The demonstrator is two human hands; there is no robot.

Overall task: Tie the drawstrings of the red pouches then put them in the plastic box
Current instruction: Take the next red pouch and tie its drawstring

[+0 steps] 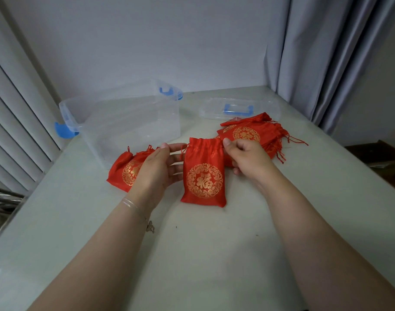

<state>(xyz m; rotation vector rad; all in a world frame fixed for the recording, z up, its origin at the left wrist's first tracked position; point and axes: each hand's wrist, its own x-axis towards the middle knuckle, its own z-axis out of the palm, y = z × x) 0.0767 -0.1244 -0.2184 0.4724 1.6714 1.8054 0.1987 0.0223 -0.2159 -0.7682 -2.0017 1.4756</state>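
- Red pouch (203, 176) w/ gold round emblem lies flat on the pale table (214, 254), centre, neck gathered, mouth pointing away from the person.
- Left hand (157, 169) at pouch's left edge; thumb + forefinger pinch the drawstring (185, 149) at the neck, other fingers loosely extended beside the cloth.
- Right hand (246, 157) at pouch's upper right corner; fingers curled, thumb tip at the neck. Pinching cord or cloth there – can't tell which.
- Second pouch (124, 169) on table, left of centre, partly hidden behind left hand, neck drawn in.
- Stack of pouches (248, 133) far right of centre, cords trailing to the right.
- Clear plastic box (129, 122) w/ blue latches, open, far left, just beyond second pouch; no pouch inside.
- Box lid (237, 110) w/ blue handle flat on table behind the stack.
- Thin bracelet (133, 207) on left wrist.
- Grey curtain (326, 52) at right.
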